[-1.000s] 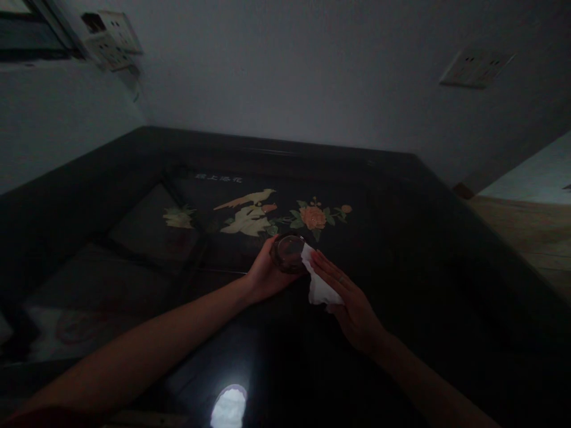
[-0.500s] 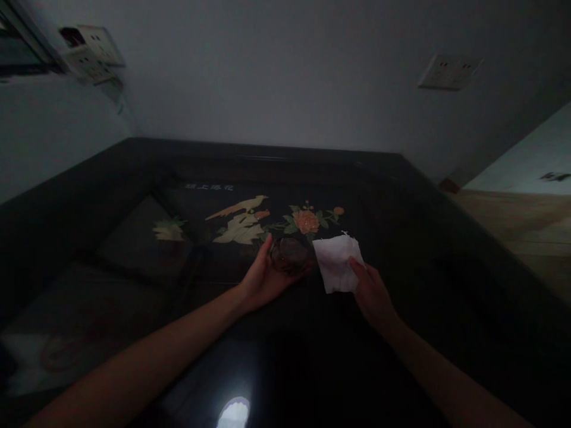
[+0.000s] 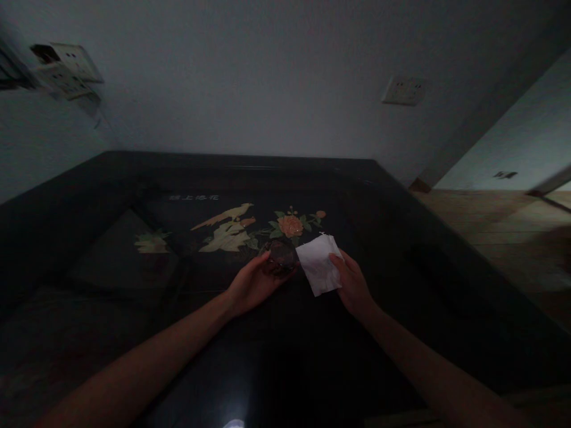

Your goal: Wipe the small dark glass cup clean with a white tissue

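Note:
My left hand (image 3: 254, 280) is curled around a dark, see-through round piece of glassware (image 3: 282, 257), perhaps an ashtray or bowl; the dim light hides its exact kind. Fingers pass beneath it and the thumb rests at its left side. In my right hand (image 3: 352, 282) a white paper tissue (image 3: 319, 265) is pinched between thumb and fingers, its flat sheet pointing left. The tissue's left edge is close to the glassware's right side. Both hands are above the dark glossy table (image 3: 285, 351).
The tabletop bears an inlaid bird (image 3: 229, 215) and a flower (image 3: 290, 225). Behind it rises a pale wall with a socket plate (image 3: 405, 90) at the right and more sockets (image 3: 66, 71) at the left. A wooden floor (image 3: 459, 223) shows on the right.
The whole view has shifted, so table, sockets and hands appear further left. The glassware looks tilted differently in my left hand. The tissue has turned slightly and stays in my right hand.

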Demonstrator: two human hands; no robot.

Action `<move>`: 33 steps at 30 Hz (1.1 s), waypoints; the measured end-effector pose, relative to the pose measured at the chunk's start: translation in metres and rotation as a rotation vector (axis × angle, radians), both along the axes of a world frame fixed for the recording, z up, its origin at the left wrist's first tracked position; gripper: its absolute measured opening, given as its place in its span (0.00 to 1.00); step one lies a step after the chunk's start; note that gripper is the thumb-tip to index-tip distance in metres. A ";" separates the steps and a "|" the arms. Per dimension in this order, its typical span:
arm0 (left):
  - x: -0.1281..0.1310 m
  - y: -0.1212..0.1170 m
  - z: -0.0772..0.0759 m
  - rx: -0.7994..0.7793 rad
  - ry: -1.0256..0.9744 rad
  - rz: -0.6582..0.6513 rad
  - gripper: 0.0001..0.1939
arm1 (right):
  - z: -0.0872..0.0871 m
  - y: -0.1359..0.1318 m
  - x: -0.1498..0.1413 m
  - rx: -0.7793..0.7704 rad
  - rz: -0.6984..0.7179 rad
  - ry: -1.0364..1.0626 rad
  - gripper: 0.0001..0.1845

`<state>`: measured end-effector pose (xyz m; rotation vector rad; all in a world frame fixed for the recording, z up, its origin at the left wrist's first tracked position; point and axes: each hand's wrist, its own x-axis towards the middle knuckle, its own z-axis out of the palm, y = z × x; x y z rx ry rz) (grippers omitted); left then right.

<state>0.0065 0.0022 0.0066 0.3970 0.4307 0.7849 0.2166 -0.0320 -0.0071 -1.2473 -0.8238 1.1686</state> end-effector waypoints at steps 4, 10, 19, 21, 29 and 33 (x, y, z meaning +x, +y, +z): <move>0.001 -0.001 -0.003 0.033 0.021 0.012 0.14 | 0.004 0.004 0.008 -0.022 0.010 -0.068 0.19; 0.005 -0.009 0.000 0.125 0.074 -0.041 0.28 | 0.011 0.013 0.025 -0.048 0.043 -0.040 0.29; 0.006 -0.020 0.008 0.423 0.321 -0.033 0.37 | 0.017 0.025 0.071 -0.204 0.088 -0.170 0.28; 0.005 -0.021 0.013 0.507 0.428 -0.086 0.39 | 0.022 0.022 0.084 -0.245 0.084 -0.218 0.24; 0.027 0.003 0.034 0.705 0.666 -0.029 0.38 | 0.027 0.000 0.112 -0.211 0.148 -0.160 0.37; 0.058 0.025 0.033 0.676 0.672 0.152 0.28 | 0.023 -0.002 0.114 -0.182 0.183 -0.132 0.41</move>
